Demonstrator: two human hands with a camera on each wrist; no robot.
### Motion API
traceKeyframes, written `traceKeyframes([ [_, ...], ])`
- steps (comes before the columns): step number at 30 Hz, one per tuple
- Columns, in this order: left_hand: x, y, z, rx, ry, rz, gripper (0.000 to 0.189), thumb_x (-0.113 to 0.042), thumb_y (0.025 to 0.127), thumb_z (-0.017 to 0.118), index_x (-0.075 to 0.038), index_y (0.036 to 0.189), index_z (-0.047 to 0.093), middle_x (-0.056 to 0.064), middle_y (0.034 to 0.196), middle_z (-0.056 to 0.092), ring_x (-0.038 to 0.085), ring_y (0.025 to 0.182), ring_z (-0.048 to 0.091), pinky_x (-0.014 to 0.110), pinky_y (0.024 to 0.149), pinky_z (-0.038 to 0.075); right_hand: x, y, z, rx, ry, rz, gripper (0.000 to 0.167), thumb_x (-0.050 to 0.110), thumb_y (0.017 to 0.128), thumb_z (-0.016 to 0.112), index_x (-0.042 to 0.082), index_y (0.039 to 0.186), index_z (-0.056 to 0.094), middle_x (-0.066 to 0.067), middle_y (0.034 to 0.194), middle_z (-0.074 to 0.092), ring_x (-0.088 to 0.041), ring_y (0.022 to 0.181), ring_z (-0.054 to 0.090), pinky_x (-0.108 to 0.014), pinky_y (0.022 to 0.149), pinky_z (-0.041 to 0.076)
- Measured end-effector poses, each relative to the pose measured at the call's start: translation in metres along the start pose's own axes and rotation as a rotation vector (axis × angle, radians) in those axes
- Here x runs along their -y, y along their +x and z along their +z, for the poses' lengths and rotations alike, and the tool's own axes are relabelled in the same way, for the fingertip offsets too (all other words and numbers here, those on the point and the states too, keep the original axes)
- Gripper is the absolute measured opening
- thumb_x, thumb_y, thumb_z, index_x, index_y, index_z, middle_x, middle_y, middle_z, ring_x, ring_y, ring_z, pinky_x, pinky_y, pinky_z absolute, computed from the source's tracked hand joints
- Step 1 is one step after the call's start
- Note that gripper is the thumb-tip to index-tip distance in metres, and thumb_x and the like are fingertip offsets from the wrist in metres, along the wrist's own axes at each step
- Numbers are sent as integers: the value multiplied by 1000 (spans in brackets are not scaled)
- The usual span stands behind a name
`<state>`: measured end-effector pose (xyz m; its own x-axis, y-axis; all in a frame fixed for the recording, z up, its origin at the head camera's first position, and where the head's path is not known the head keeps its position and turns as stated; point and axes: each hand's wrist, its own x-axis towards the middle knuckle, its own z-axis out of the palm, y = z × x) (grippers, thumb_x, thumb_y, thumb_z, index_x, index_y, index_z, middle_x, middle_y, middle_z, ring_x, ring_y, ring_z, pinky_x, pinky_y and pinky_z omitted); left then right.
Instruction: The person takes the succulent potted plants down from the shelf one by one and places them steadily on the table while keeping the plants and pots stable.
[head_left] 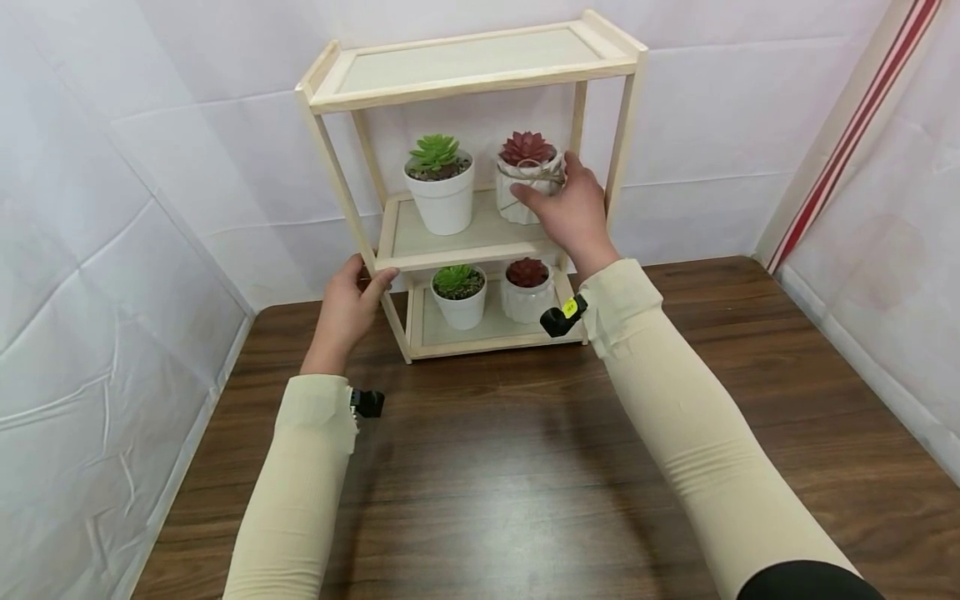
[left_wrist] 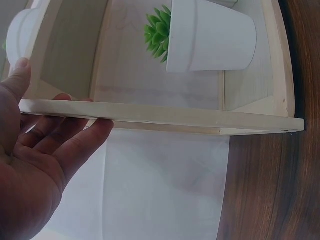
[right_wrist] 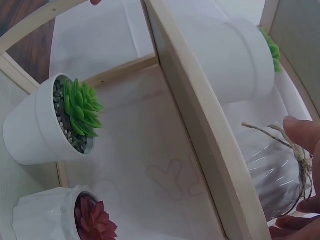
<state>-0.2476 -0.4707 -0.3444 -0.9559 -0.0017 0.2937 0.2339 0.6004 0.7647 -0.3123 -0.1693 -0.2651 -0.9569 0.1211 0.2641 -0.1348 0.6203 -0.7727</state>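
A two-handed hold is on a light wooden shelf rack (head_left: pixel 465 62). My right hand (head_left: pixel 581 212) grips a ribbed white pot (head_left: pixel 517 208) on the middle shelf, thumb in front and fingers around its right side. This pot holds a red succulent (head_left: pixel 527 147) and has twine (right_wrist: pixel 287 142) tied around it. Low on the rack's left front post, my left hand (head_left: pixel 347 308) holds the wood between thumb and fingers. To the left of the gripped pot stands a smooth white pot (head_left: pixel 442 204) with a green succulent (head_left: pixel 435 154).
On the bottom shelf are a smaller white pot (head_left: pixel 461 310) with a green succulent and a white pot (head_left: pixel 528 302) with a red one. The rack stands on a dark wooden table (head_left: pixel 487 467), near the white cloth backdrop (head_left: pixel 712 158).
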Motion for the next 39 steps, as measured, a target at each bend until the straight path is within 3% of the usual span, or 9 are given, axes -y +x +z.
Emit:
traceKeyframes([
  [23,-3,-4,2,-7,-11,6,61,-54,93,53,-11,136,50,16,108,66,27,100,64,45,83,54,5,7,-1,0,-20,16,96,66,77,67,11,148,36,-13,146,45,-26,135,42,-41,111,38],
  [39,-1,-6,2,-16,-11,31,59,-52,94,54,-10,136,51,16,106,67,29,98,65,45,83,55,6,14,3,5,21,55,101,69,70,72,9,145,41,-12,142,50,-21,128,50,-33,106,43],
])
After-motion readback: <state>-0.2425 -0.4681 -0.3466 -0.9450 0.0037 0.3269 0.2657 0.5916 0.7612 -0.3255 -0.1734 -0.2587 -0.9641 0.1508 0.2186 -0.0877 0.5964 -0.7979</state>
